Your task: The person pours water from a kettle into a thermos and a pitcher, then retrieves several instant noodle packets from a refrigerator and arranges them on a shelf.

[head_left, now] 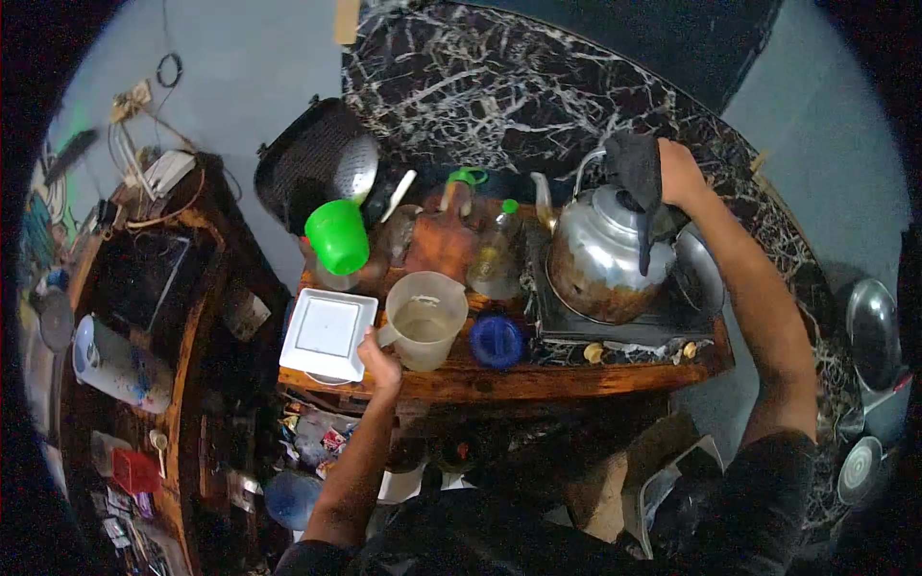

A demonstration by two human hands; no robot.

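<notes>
My left hand [380, 363] grips the handle of a translucent plastic jug [428, 336], which stands near the front edge of the wooden counter. Just left of that hand lies a white square lid or dish [329, 334]. A dented metal kettle [609, 259] sits on the stove [624, 336], its spout pointing left. My right hand [680, 175] is closed at the top of the kettle's handle, with a black cloth [635, 178] bunched between. The cloth hides most of the handle and hangs down over the kettle's side.
Behind the jug are a green cup [337, 237], a green-capped bottle [497, 252] and a black basket [312, 163]. A blue lid [497, 342] lies right of the jug. A metal pot lid [699, 269] leans beside the kettle. Wooden shelves [182, 384] stand at left.
</notes>
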